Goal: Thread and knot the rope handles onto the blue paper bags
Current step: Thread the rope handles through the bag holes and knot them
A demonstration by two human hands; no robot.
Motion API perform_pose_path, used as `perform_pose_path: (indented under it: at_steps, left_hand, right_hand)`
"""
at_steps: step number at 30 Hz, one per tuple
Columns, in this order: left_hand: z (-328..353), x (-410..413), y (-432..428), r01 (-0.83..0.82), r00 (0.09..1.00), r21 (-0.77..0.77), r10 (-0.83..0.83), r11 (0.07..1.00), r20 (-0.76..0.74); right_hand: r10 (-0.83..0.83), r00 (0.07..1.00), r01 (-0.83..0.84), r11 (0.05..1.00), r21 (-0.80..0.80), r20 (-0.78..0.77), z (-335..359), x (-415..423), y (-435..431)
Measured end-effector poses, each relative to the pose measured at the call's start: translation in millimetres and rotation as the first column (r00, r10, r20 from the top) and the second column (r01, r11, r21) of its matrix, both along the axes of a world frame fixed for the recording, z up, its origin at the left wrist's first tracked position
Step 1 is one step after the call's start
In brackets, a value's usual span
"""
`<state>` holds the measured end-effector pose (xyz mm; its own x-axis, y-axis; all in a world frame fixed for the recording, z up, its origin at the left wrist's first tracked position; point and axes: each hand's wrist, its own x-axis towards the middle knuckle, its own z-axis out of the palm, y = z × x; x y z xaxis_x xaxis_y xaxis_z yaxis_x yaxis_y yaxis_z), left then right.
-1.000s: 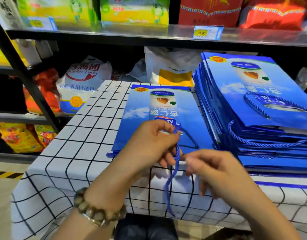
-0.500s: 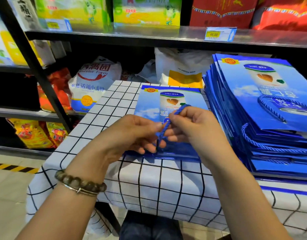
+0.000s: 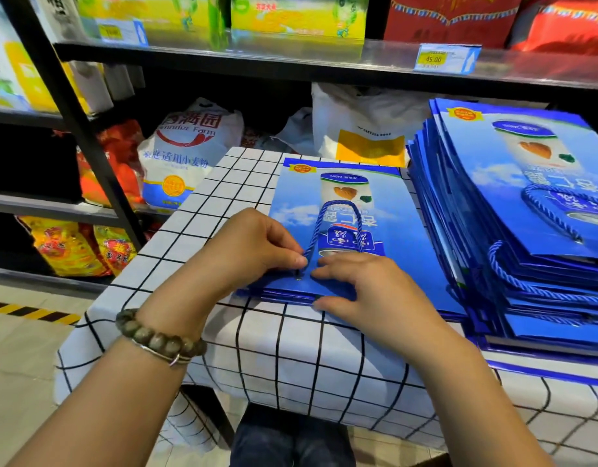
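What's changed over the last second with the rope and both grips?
The rope handle, hanging over the table edge a second ago, was lifted and now lies looped on the blue bag. The left grip moved forward and pinches it beside the hole; the right grip now lies flat on the bag, over the rope's other end. Bag and stack stayed put.

The rope [image 3: 338, 210], lifted between both hands before, now lies looped on the blue bag [image 3: 402, 251]. The left hand [image 3: 257, 251] pinches it by the hole at frame centre, and the right hand [image 3: 368, 291] has dropped onto the bag.
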<state>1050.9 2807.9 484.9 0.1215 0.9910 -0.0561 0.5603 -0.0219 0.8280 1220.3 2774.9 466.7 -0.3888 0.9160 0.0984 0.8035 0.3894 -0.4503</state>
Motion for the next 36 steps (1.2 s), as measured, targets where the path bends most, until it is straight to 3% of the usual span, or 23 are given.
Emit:
perform_pose_path:
  at_steps: [5,13,28,30,33,36]
  left_hand:
    - [-1.9,0.6,-0.7,0.011,0.995,0.063,-0.004,0.998,-0.103]
    - [-5.1,0.0,-1.4,-0.017,1.000,0.018,0.016,1.000,0.026]
    - [-6.4,2.7,-6.4,0.071,0.993,0.013,-0.069,0.997,-0.092]
    - [-5.4,4.7,-6.9,0.079,0.988,0.081,-0.067,0.994,-0.142]
    - [-1.5,3.2,-5.1,0.010,0.995,0.200,0.009,0.980,-0.095]
    - [0.3,2.6,-5.5,0.060,0.988,0.191,-0.030,0.980,-0.152]
  right_hand:
    - [-0.028,1.000,0.028,1.000,-0.006,-0.012,-2.6,0.4,-0.1]
    - [-0.079,0.996,0.078,0.997,-0.020,-0.032,-5.9,1.6,0.8]
    - [-0.134,0.987,0.135,0.991,0.009,-0.086,-8.4,3.1,-2.4]
    - [-0.144,0.981,0.150,0.988,0.036,-0.133,-7.0,3.4,-3.9]
    - [-0.128,0.971,0.150,0.984,0.098,-0.204,-5.0,5.5,-5.1]
    - [-0.074,0.980,0.101,0.985,0.140,-0.187,-9.2,8.2,-3.9]
